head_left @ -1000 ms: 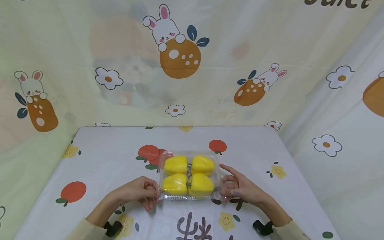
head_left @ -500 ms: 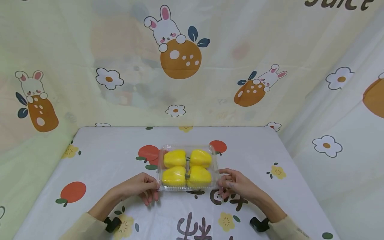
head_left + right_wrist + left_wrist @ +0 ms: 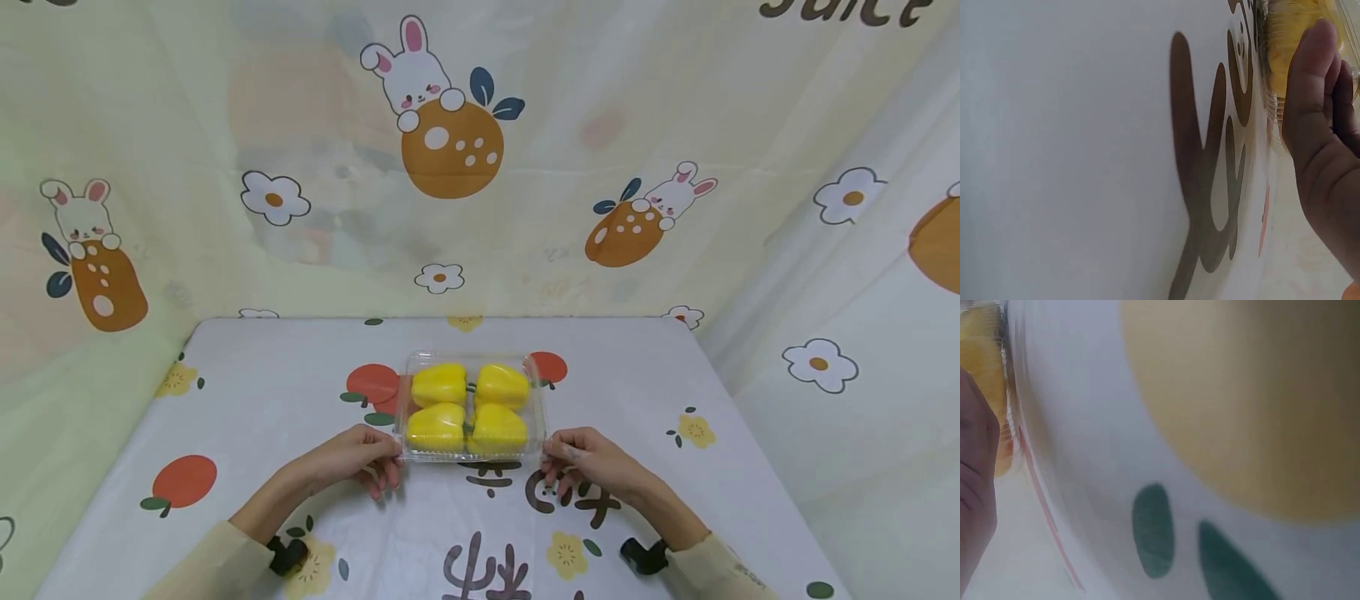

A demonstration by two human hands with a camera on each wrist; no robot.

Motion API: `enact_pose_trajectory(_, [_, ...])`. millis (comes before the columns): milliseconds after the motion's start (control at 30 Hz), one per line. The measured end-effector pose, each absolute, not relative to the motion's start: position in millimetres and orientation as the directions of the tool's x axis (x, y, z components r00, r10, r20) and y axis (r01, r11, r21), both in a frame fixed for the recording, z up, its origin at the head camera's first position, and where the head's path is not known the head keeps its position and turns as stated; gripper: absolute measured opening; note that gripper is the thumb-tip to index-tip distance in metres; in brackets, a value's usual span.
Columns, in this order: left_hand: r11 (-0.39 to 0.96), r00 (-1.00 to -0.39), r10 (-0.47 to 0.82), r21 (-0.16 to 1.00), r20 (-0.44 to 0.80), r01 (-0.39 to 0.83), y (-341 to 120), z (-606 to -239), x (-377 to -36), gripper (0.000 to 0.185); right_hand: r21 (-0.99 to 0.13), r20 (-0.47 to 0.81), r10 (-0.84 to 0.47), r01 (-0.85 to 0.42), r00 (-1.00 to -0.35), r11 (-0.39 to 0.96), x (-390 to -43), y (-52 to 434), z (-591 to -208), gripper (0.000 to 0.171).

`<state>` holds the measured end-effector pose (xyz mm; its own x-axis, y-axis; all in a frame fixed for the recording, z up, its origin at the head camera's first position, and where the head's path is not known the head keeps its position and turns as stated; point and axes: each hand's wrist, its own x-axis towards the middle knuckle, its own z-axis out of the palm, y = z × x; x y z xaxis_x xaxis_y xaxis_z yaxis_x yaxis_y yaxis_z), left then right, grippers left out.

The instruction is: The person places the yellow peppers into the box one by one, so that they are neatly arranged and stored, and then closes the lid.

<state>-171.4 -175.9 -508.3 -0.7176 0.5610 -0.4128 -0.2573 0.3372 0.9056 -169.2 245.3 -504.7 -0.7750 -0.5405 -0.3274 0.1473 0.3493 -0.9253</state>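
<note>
A clear plastic clamshell box (image 3: 468,458) lies on the table, its lid down over several yellow bell peppers (image 3: 438,385). Through the plastic the peppers show in two rows, green stems toward the middle. At the box's near left corner my left hand (image 3: 352,458) pinches the edge between thumb and fingers. My right hand (image 3: 592,460) grips the near right corner the same way. In the right wrist view the thumb (image 3: 1313,69) overlaps the box's ribbed side. Only the back part of the left hand (image 3: 975,481) shows in the left wrist view, beside the box.
The box sits on a white tablecloth (image 3: 285,392) printed with fruit, flowers and dark lettering. Behind the table's far edge hangs a patterned curtain (image 3: 525,233), with more cloth at both sides. Each wrist wears a black camera (image 3: 643,556).
Both hands have moved the box away from me, toward the far side of the table. The right index finger, earlier stretched along the box's side, has drawn in to the corner.
</note>
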Motion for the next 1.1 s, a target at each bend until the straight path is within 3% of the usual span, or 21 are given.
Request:
enact_pose_trajectory(467, [0.298,-0.693,0.589,0.909,-0.415,-0.291,-177.0,-507.4,-173.4,0.035,-0.940,-0.318,-0.547,0.183,-0.774,0.287,-170.2,246.8,-511.1,0.037])
enact_pose_trajectory(833, [0.273,-0.711,0.570,0.911,-0.412,-0.309,-178.7,-508.1,-174.7,0.031,-0.945,-0.310,-0.541,0.192,-0.782,0.264,-169.3,243.9,-512.2,0.038])
enact_pose_trajectory(1100, [0.297,-0.683,0.592,0.904,-0.427,-0.308,-180.8,-509.0,-175.6,0.038,-0.940,-0.319,-0.524,0.194,-0.790,0.281,-168.3,243.4,-511.1,0.040])
